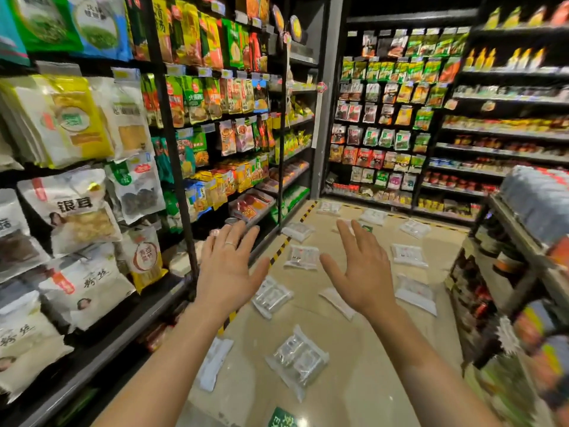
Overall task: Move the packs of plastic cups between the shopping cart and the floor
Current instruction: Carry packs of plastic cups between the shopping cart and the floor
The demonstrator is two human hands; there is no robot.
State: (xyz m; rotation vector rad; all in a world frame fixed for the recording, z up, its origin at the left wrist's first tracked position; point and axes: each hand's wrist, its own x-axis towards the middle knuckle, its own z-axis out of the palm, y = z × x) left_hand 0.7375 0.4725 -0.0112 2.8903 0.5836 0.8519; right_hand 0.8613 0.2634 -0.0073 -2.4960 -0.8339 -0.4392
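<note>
Clear plastic cup packs [298, 359] scattered on beige floor [354, 380]; left hand [228, 272], right hand [363, 269] raised, fingers spread, holding nothing.

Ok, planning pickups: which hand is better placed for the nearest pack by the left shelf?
Left, likely: the left hand is open, its forearm beside that pack; the right hand would need to cross over.

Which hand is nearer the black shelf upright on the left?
Left. The left hand is open just right of the shelf upright; the right hand is farther right, above the floor packs.
</note>
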